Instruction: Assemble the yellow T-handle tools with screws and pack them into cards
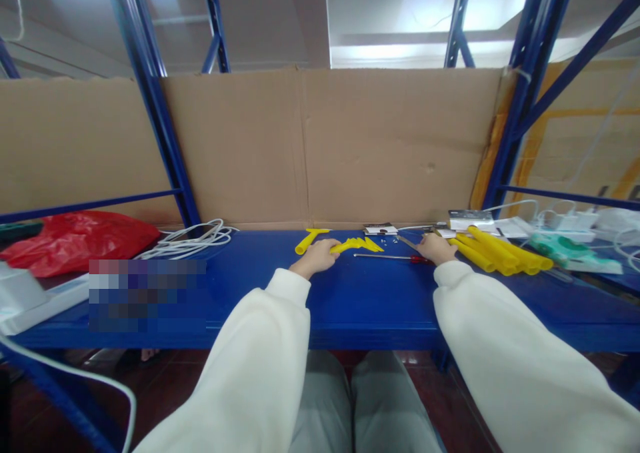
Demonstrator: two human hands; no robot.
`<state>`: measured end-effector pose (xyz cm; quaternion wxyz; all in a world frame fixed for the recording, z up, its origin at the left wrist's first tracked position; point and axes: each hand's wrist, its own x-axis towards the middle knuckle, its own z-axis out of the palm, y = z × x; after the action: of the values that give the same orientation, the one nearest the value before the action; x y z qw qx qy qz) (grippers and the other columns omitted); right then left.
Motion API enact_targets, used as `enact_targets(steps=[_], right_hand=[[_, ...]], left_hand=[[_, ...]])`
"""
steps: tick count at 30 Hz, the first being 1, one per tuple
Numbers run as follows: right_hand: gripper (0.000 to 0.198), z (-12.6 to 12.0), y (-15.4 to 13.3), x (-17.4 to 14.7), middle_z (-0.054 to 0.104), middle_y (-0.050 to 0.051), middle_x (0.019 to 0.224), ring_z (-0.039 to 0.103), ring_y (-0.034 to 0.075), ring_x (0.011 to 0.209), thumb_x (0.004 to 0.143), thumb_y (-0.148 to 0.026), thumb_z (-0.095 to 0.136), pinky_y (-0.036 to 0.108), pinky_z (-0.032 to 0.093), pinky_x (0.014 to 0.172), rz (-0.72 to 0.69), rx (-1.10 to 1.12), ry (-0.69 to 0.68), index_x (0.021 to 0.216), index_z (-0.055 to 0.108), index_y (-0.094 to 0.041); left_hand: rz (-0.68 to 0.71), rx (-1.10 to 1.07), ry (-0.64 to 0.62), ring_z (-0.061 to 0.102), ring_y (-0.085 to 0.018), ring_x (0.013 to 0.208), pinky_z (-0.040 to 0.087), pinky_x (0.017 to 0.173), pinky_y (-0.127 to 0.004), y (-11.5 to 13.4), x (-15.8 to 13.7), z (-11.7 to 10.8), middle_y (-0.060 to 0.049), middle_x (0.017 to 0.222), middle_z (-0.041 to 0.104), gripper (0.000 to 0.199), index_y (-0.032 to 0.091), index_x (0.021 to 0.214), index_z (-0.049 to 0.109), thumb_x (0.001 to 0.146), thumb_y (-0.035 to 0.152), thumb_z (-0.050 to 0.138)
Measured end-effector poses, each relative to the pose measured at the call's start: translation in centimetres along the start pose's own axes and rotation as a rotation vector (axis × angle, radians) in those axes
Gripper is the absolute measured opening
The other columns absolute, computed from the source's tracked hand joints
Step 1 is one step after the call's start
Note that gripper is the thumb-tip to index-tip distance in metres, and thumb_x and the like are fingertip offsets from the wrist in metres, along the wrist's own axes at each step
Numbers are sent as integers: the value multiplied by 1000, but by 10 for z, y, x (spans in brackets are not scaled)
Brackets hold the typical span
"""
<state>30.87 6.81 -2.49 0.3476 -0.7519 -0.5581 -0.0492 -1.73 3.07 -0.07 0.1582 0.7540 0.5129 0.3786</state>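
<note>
1. Over the blue tabletop (345, 306), in the head view, your left grip (316, 258) was closed around a jagged yellow piece (349, 245), toward the far edge and near the middle.
2. Your right grip (436, 247) appeared clenched on a slim metal tool (407, 242), its tip apart from the yellow piece.
3. A screwdriver (383, 257) lay between them, its red end just beside your right grip; yellow tubes (493, 253) lay to the right, and a yellow T-shaped part (306, 243) just beyond your left grip.
4. The step in hand seemed to be steadying the piece with the tool ready; the next move probably called for a firm left hold and a controlled tip.
</note>
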Motion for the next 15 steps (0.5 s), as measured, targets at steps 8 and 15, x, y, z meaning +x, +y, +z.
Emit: enact_targets(steps=[8, 15], right_hand=[[23, -10, -11, 1, 69, 15, 97, 63, 38, 110, 72, -38, 74, 62, 40, 94, 160, -179, -214, 69, 65, -18], [27, 9, 5, 16, 70, 16, 85, 67, 41, 94, 58, -36, 85, 66, 44, 86, 77, -112, -55, 65, 64, -21]], left_hand=[[-96, 67, -10, 67, -31, 107, 47, 99, -36, -3, -7, 2, -11, 102, 75, 16, 22, 77, 73, 64, 12, 72], [-157, 107, 80, 70, -33, 97, 49, 96, -42, -9, -3, 3, -12, 91, 74, 12, 20, 73, 71, 65, 11, 72]])
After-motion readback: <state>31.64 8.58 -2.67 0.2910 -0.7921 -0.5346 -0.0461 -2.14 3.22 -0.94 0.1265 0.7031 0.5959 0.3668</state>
